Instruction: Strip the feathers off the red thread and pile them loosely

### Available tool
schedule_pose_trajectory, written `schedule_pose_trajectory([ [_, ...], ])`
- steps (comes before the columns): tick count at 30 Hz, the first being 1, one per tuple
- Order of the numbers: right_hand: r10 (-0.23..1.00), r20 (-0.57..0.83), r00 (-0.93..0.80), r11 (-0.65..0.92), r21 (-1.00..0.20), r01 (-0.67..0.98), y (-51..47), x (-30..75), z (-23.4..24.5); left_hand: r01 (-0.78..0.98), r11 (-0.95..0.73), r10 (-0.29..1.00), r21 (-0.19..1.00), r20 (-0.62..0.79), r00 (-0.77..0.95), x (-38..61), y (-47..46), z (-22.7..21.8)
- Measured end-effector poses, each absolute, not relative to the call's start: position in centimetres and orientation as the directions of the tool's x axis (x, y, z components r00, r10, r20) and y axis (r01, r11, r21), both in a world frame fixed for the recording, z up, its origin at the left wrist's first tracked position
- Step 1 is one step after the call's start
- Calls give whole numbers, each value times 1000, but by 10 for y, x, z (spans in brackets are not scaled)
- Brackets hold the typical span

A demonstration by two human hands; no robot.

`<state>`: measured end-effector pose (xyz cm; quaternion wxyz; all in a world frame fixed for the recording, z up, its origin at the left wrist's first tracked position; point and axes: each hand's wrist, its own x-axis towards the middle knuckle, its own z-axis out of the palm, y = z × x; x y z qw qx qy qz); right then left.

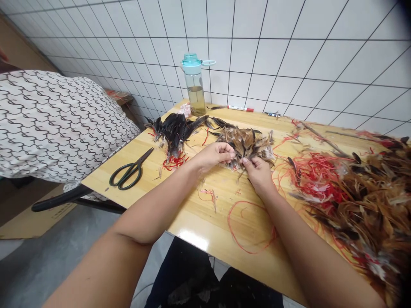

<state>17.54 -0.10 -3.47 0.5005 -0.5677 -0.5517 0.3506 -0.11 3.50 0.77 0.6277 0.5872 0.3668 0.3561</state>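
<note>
Brown and black feathers (242, 139) lie in a small fanned pile on the wooden table, just beyond both hands. At the pile's near left edge is my left hand (218, 154), thumb and fingers pinched together; what they hold, if anything, is too small to make out. My right hand (259, 173) is closed at the pile's near edge, its thumb and forefinger pinching feathers there. A loop of thin red string (229, 218) lies on the tabletop below the right wrist. Short red and white scraps (210, 196) are scattered nearer me.
Black-handled scissors (130, 173) and a bundle of black feathers (175, 130) lie on the left. Behind stand a water bottle (195, 90) and a red-and-white marker (240, 108). Red strings (316, 175) and a large brown feather heap (375, 205) cover the right. A person in a patterned shirt (64, 128) is at left.
</note>
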Motion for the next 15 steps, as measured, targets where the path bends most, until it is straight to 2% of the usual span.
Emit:
schedule_pose_trajectory([
  [8,968,215,127,156,-918,366,0,175,-33,-87,89,861,992,-33,508,9,29,4],
  [15,965,228,126,163,-906,390,3,176,-41,-5,10,883,1000,-6,470,14,28,5],
])
